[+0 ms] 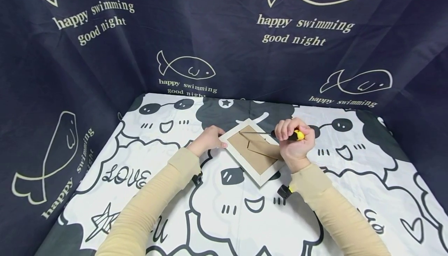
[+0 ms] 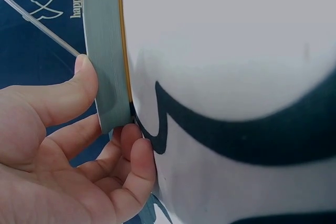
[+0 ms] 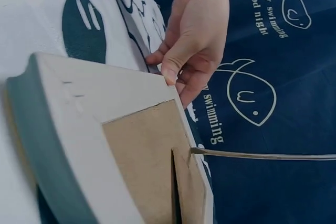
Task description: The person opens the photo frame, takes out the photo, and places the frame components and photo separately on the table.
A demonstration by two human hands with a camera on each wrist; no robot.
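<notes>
- Currently, the left hand (image 1: 210, 137) pinches a white rectangular picture frame (image 1: 242, 160), back side up on black-and-white patterned cloth (image 1: 217, 203).
- Right hand (image 1: 295, 142) grips a black-and-yellow screwdriver (image 1: 273, 134).
- Frame seems light, stiff; hold by edges.

The left arm (image 1: 154, 205) and right arm (image 1: 336, 213) reach forward and slant inward, both sleeved to the wrist, so that the two hands stand apart at almost the same level in the head view. The left grip (image 1: 211, 138) holds in a pinch, its thumb stretched out and its other fingers bent inward. The right grip (image 1: 296, 147) is clenched like a fist, fingers tightly curled.
</notes>
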